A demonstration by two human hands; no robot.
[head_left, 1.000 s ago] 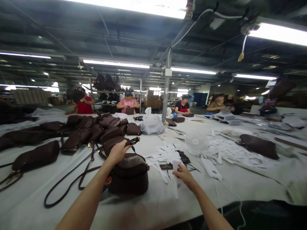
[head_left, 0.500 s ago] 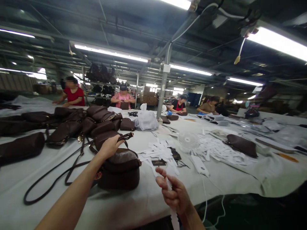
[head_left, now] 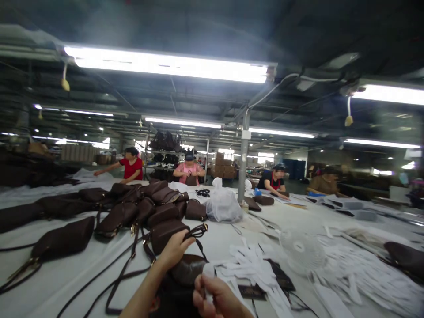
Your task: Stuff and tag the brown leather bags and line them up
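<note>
A dark brown bag (head_left: 185,274) stands at the bottom centre with its top open. My left hand (head_left: 175,251) is closed around a dark strap (head_left: 198,229) above the bag's back edge. My right hand (head_left: 213,296) pinches a white strip (head_left: 208,276), its tip at the bag's right side. More white strips (head_left: 255,265) lie in a loose pile to the right, with black tags (head_left: 281,276) beside them. The lower part of the bag is dark and cut off by the frame.
Many brown bags (head_left: 122,216) are heaped on the left, straps trailing. A white plastic bag (head_left: 223,203) sits by a metal post (head_left: 244,163). A small white fan (head_left: 300,249) lies at right beside a wide pile of strips (head_left: 364,274). Several people work across the table.
The view has tilted up and turned left. My right hand has moved left with the white strip, from beside the bag to its opening. My left hand still holds the strap.
</note>
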